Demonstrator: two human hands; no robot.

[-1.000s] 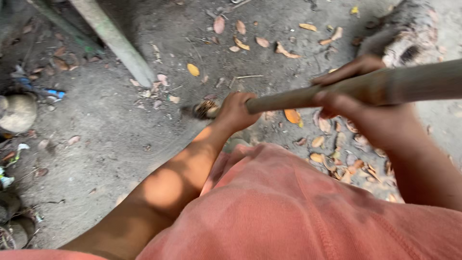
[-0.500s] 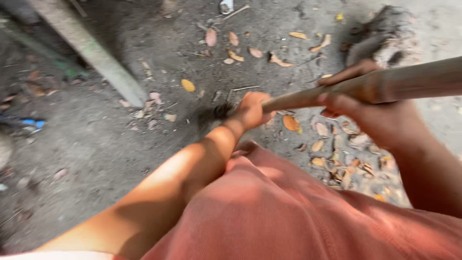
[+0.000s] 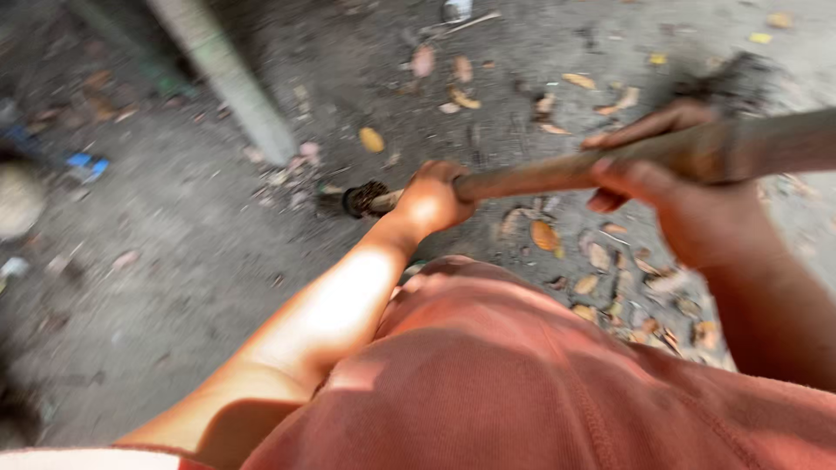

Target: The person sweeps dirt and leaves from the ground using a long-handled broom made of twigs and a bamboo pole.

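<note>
Both fists, left hand (image 3: 431,198) and right hand (image 3: 662,178), clenched around wooden handle (image 3: 540,177); dry leaves (image 3: 610,270) heaped near feet, others scattered across dirt ground (image 3: 174,261).

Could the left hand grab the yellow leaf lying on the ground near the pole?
Probably not right now. The left hand is wrapped around the long brown wooden handle, and the small yellow leaf lies apart on the grey dirt ground. Nothing covers it, though.
</note>
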